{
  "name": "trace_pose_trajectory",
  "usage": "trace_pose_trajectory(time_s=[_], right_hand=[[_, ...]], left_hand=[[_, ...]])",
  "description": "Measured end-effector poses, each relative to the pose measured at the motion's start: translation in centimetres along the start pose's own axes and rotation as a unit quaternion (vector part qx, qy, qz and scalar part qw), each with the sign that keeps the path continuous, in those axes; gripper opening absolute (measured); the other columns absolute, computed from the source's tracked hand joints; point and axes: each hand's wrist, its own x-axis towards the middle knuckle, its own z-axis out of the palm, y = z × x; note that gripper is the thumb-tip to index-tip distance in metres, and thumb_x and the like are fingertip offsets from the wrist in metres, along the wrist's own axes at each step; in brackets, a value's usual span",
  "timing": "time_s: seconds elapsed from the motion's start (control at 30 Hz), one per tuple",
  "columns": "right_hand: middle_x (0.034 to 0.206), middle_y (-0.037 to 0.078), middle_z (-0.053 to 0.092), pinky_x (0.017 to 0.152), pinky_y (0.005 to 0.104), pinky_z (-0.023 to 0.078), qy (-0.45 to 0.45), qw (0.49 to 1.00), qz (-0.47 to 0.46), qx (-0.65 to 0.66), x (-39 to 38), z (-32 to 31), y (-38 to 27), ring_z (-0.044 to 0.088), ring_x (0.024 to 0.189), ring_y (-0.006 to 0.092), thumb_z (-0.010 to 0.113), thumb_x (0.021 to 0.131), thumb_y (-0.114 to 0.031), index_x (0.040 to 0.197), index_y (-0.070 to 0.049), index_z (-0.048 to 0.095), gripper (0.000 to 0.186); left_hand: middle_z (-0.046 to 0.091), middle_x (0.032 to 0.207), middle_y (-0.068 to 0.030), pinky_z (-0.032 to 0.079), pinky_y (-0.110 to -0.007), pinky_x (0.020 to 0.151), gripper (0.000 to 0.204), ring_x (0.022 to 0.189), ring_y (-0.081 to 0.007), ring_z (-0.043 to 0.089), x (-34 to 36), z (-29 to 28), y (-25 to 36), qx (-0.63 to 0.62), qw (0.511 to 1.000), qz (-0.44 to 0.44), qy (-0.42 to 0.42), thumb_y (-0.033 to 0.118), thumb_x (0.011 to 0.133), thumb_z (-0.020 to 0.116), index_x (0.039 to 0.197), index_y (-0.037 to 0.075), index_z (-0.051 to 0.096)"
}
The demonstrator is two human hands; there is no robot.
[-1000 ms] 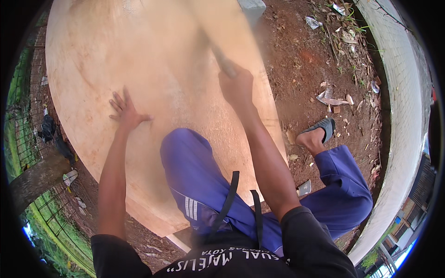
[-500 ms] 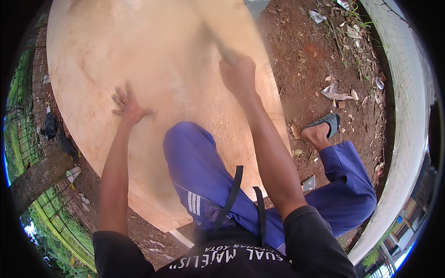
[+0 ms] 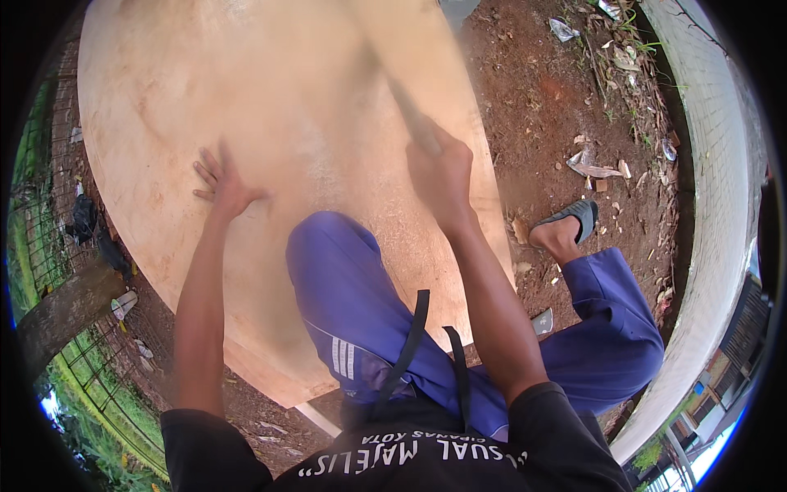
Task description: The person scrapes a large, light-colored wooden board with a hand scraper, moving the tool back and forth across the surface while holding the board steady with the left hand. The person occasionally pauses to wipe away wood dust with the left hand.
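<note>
A large pale brown board (image 3: 156, 107) spreads out in front of me, sheet-like and curved by the lens. My left hand (image 3: 226, 184) rests on its left part with the fingers spread. On the board's right side, my right hand (image 3: 443, 176) is closed in a fist around a long, thin grey-brown tool (image 3: 411, 111). The tool points away and to the left over the board, and its far end is too blurred to name its kind. My bent knee (image 3: 332, 246), in blue trousers, lies over the board's near part.
Bare soil with litter and dry leaves (image 3: 594, 164) lies to the right, bounded by a pale wall (image 3: 730, 164). My sandalled foot (image 3: 566, 230) stands on that soil. At left are a wire fence (image 3: 49, 180), a trunk-like post (image 3: 74, 307) and a black bag (image 3: 84, 217).
My right hand has drawn back toward me and slightly right with the tool in its grip. The left hand has stayed nearly in place on the board.
</note>
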Motion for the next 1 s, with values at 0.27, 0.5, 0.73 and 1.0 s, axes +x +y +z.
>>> trace_pose_trajectory(time_s=[0.27, 0.5, 0.73, 1.0], right_hand=[[0.076, 0.014, 0.071, 0.065, 0.0258, 0.053, 0.008, 0.998, -0.035, -0.044, -14.8, -6.9, 3.0, 0.069, 0.068, 0.0104, 0.061, 0.082, 0.006, 0.133, 0.009, 0.062, 0.051], [0.064, 0.018, 0.060, 0.058, 0.0361, 0.048, -0.003, 1.000, -0.011, 0.012, -1.1, -1.4, 0.9, 0.055, 0.056, 0.0161, 0.060, 0.086, -0.008, 0.124, 0.000, 0.068, 0.040], [0.068, 0.015, 0.065, 0.060, 0.0305, 0.052, -0.015, 0.999, -0.002, -0.030, -10.2, -4.6, 2.6, 0.065, 0.060, 0.0146, 0.063, 0.083, 0.000, 0.133, 0.003, 0.064, 0.050], [0.065, 0.006, 0.058, 0.055, 0.0308, 0.046, 0.010, 0.999, 0.001, 0.040, -2.4, -1.5, 1.8, 0.053, 0.061, 0.0078, 0.060, 0.087, -0.004, 0.130, 0.001, 0.067, 0.044]], left_hand=[[-0.025, 0.167, -0.0234, 0.002, -0.083, 0.109, 0.162, 0.153, -0.0487, -0.023, -0.7, -0.2, -1.8, 0.001, 1.000, -0.013, 0.000, 0.055, 0.051, 0.097, 0.163, 0.028, -0.016], [-0.025, 0.166, -0.0251, 0.004, -0.085, 0.107, 0.163, 0.152, -0.0503, -0.022, 0.0, 0.7, -0.7, -0.004, 1.000, 0.018, 0.019, 0.056, 0.050, 0.097, 0.163, 0.030, -0.017], [-0.024, 0.167, -0.0254, 0.005, -0.085, 0.107, 0.162, 0.152, -0.0500, -0.023, -0.5, 0.3, -2.1, 0.003, 1.000, -0.003, 0.015, 0.055, 0.051, 0.097, 0.163, 0.028, -0.017], [-0.024, 0.167, -0.0244, 0.005, -0.085, 0.108, 0.162, 0.153, -0.0504, -0.021, -0.3, 0.4, -0.4, -0.005, 1.000, 0.013, 0.020, 0.054, 0.050, 0.098, 0.164, 0.028, -0.014]])
